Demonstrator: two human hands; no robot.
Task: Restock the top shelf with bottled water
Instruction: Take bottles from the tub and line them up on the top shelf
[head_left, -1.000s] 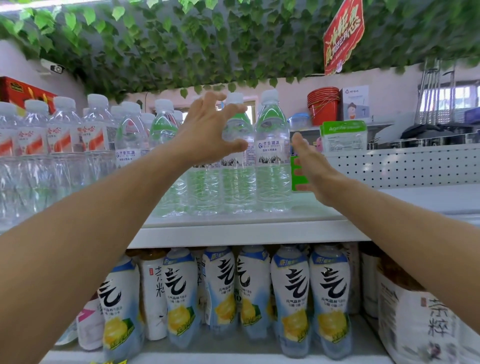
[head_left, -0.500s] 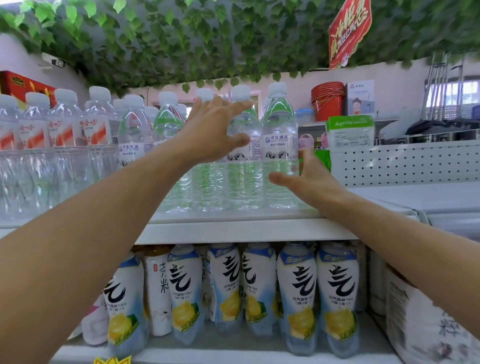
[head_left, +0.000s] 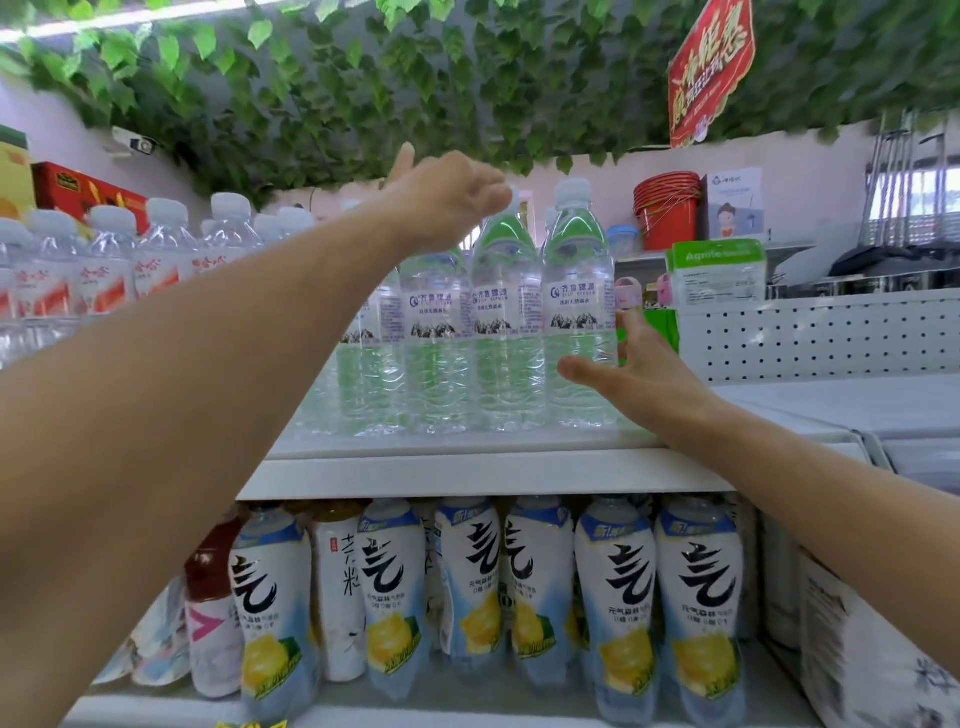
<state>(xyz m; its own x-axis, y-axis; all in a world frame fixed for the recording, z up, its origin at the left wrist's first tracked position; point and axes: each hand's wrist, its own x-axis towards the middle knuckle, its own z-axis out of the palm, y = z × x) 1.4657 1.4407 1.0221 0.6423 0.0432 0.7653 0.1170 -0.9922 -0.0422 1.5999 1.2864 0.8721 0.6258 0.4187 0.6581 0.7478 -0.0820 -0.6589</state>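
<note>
Top shelf (head_left: 467, 470): white metal board, front edge facing the camera. Row of clear plastic water bottles with green-tinted shoulders and white-blue labels (head_left: 506, 322) standing upright along the front edge, toward the shelf's right end, caps white. Rightmost bottle of that row (head_left: 579, 312) upright, close to the right end of the shelf.

Left hand (head_left: 452, 200): raised at cap height over the second and third bottles of the row, fingers bent downward and loosely together, tips near a bottle neck; contact with the cap not resolvable, partly blurred. No bottle seen held in it.

Right hand (head_left: 636, 371): spread, fingers straight, thumb out toward the left across the lower body of the rightmost bottle; palm beside the bottle's right side. Touching or just short of it: cannot tell.

Left end of the same shelf: clear water bottles with red-and-white labels (head_left: 104, 270), upright, packed several deep.

Lower shelf (head_left: 467, 706): white-and-blue drink bottles with black brush characters and yellow fruit print (head_left: 618, 597), upright in a row along the front edge.

Behind the right end: white perforated panel (head_left: 815, 332), red plastic bucket (head_left: 667, 210) above it. Green leaf garland (head_left: 415, 78) overhead.
</note>
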